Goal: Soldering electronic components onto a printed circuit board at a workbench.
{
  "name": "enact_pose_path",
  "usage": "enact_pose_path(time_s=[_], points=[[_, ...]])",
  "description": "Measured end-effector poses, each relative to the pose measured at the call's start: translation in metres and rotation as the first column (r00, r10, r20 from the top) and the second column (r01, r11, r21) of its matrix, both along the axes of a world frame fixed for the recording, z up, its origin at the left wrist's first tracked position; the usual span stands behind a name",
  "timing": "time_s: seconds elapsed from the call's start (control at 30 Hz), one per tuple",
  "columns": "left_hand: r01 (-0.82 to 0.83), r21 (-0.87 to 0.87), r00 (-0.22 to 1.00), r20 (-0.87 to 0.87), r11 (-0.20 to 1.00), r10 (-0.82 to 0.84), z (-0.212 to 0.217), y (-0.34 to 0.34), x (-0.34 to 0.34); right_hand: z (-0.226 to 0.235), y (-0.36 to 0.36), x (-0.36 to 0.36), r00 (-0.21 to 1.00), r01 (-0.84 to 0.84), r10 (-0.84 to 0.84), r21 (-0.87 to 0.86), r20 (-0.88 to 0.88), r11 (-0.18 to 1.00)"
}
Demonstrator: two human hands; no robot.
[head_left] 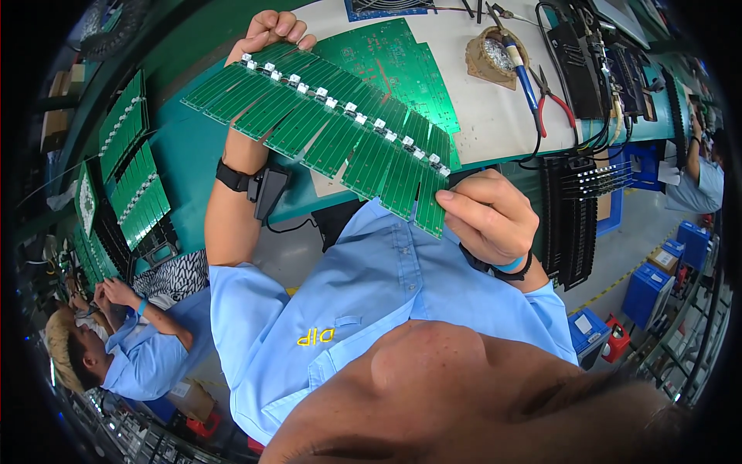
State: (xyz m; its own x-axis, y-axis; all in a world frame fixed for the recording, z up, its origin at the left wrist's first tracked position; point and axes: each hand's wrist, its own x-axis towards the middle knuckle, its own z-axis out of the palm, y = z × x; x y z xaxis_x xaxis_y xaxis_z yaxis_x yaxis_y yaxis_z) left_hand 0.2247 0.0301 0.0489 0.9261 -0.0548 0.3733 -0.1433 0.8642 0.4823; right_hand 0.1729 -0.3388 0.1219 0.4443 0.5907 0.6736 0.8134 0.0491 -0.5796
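Green circuit-board panel (332, 131) spans both hands — held above the workbench (495, 116). Left hand (267, 35) grips its far end; right hand (487, 213) pinches the near corner.

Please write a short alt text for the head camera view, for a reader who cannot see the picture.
A person holds a long panel of green circuit boards above a workbench, the left hand gripping its far end and the right hand its near end. On the bench lie more green boards, a soldering iron and red-handled pliers.
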Motion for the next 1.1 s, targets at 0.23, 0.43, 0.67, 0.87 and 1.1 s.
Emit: enact_pose_path(time_s=[0.23,0.43,0.67,0.87,1.1], points=[[-0.034,0.045,0.999,0.032,0.998,0.032,-0.001,-0.009,0.001,-0.001,0.001,-0.001,0.986,0.162,-0.164,0.053,0.04,0.985],[-0.062,0.09,0.997,0.056,0.994,0.057,-0.002,-0.018,0.001,0.001,-0.008,0.002,0.981,0.183,-0.18,-0.037,0.069,0.982],[-0.247,0.123,0.967,0.089,0.961,0.237,0.019,-0.037,-0.012,0.0,-0.019,0.004,0.961,0.242,-0.22,-0.129,0.167,0.962],[-0.239,0.146,0.97,0.079,0.96,0.229,0.045,-0.041,-0.023,-0.021,-0.025,0.001,0.945,0.323,-0.308,-0.191,0.106,0.927],[-0.19,0.176,0.969,0.192,0.966,0.155,0.046,-0.035,-0.024,-0.033,-0.024,0.0,0.945,0.327,-0.322,-0.222,0.062,0.918]])
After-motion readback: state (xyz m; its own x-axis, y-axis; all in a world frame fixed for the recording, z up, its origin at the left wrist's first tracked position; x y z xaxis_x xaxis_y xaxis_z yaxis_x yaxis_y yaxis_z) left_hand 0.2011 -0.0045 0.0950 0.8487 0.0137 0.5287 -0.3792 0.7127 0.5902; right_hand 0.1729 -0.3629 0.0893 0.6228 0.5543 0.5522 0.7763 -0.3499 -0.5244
